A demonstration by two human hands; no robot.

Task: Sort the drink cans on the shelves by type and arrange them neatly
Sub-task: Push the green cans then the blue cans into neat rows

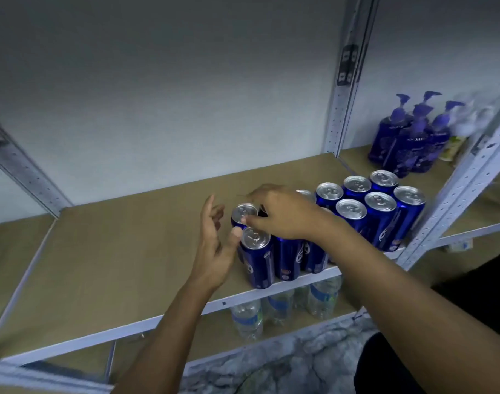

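Several tall blue drink cans [379, 214] with silver tops stand in two rows along the right half of the brown shelf [123, 251]. My right hand [283, 214] reaches over the left end of the rows, its fingers curled down around a can that it hides. Its thumb tip rests on the rim of the back-left can [243, 213]. My left hand [214, 245] stands edge-up to the left of the cans with fingers relaxed. Its thumb touches the rim of the front-left can [257, 257].
Purple pump bottles [408, 140] stand on the neighbouring shelf at the back right. Clear water bottles [283, 308] stand on the lower shelf under the cans. White metal uprights [345, 81] frame the bay. The shelf's left half is bare board.
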